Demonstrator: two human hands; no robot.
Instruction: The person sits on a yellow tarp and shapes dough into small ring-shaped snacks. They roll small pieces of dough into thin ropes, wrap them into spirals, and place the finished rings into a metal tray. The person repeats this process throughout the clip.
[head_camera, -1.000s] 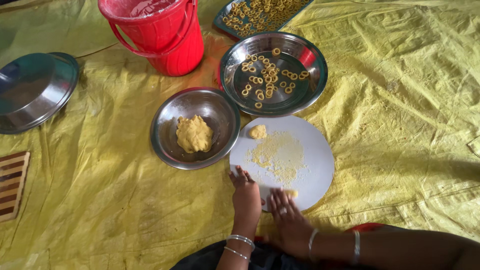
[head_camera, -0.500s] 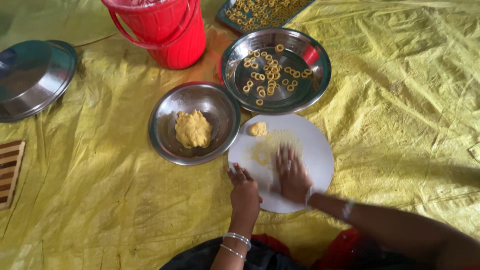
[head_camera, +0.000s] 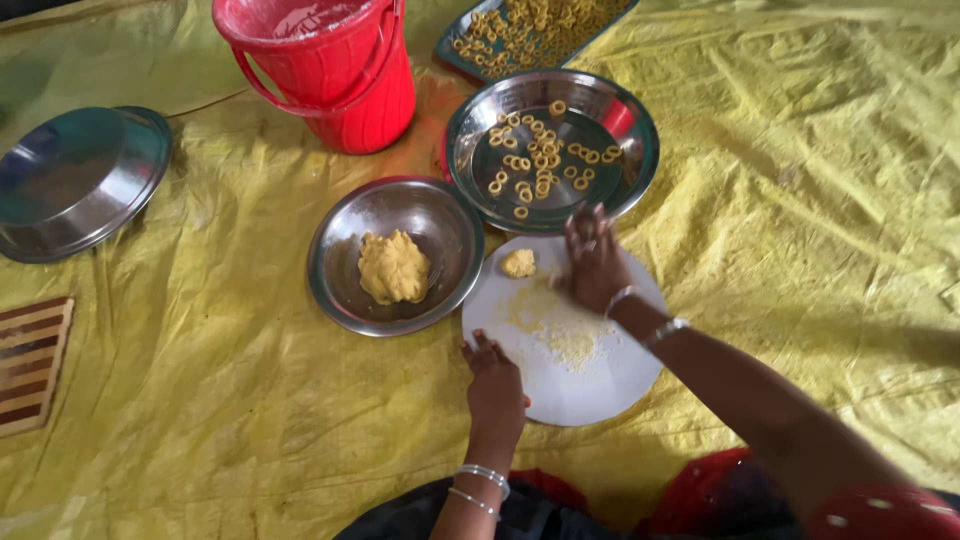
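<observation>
1. Your right hand (head_camera: 594, 262) lies palm down, fingers spread wide, on the far part of the round white board (head_camera: 570, 385). Whether any dough sits under it cannot be told.
2. Your left hand (head_camera: 494, 372) rests loosely curled on the board's near-left rim, gripping nothing that shows.
3. Done so far: a scatter of small yellow dough rings (head_camera: 535, 165) lies in the shiny steel plate (head_camera: 632, 170) just beyond the board, and more fill the dark tray (head_camera: 470, 62) at the top edge.
4. Left: a small yellow dough piece (head_camera: 518, 263) on the board beside your right hand, and a large yellow dough lump (head_camera: 393, 267) in the round steel bowl (head_camera: 345, 240).
5. Room: bowl and plate crowd the board's far side, with the red plastic bucket (head_camera: 325, 75) behind them. The yellow sheet (head_camera: 820, 200) to your right lies open.
</observation>
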